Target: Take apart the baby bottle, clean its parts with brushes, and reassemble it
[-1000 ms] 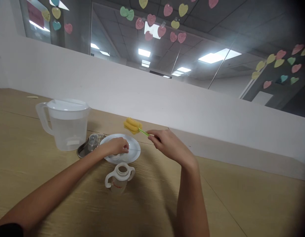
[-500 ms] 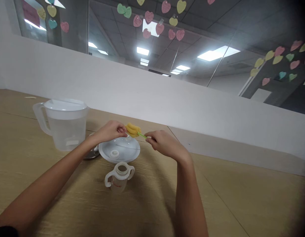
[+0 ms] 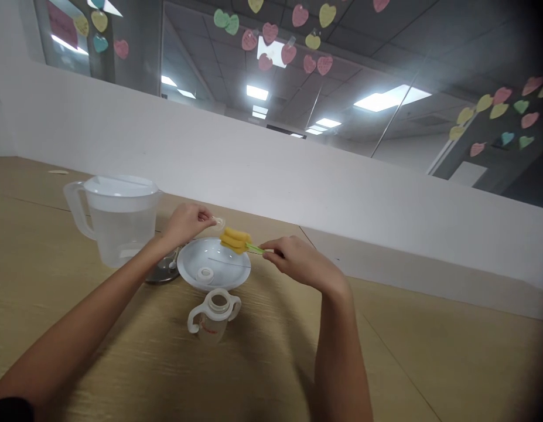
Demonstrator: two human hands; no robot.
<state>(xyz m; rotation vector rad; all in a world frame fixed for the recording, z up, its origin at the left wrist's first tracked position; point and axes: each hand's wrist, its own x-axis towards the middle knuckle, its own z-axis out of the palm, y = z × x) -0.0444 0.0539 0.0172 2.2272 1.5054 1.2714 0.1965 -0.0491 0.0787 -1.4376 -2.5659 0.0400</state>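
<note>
From where I stand, the white bowl (image 3: 239, 272) on the wooden table (image 3: 407, 334) has a small white ring (image 3: 205, 275) lying in it, towards the near side. Just in front of it stands a two-handled bottle (image 3: 212, 319), upright, its mouth uncovered; I cannot tell whether there is anything inside. Over to the left, the big translucent pitcher (image 3: 122, 225) has its lid on, and its cloudy wall keeps me from saying what it holds. The right hand (image 3: 300, 261) has its fingers closed on the green handle (image 3: 255, 249) of a brush, whose yellow sponge head (image 3: 235, 240) is above the far side of the bowl. The left hand (image 3: 187, 224) pinches a small clear piece (image 3: 219, 223) between its fingertips, near the sponge, though the piece is so see-through that its shape is hard to make out. The left forearm crosses in front of the pitcher's lower right edge and hides much of a dark shiny tray (image 3: 161, 274), so what sits there shows only in part; a black sleeve (image 3: 11, 409) is cut off at the lower left corner
</note>
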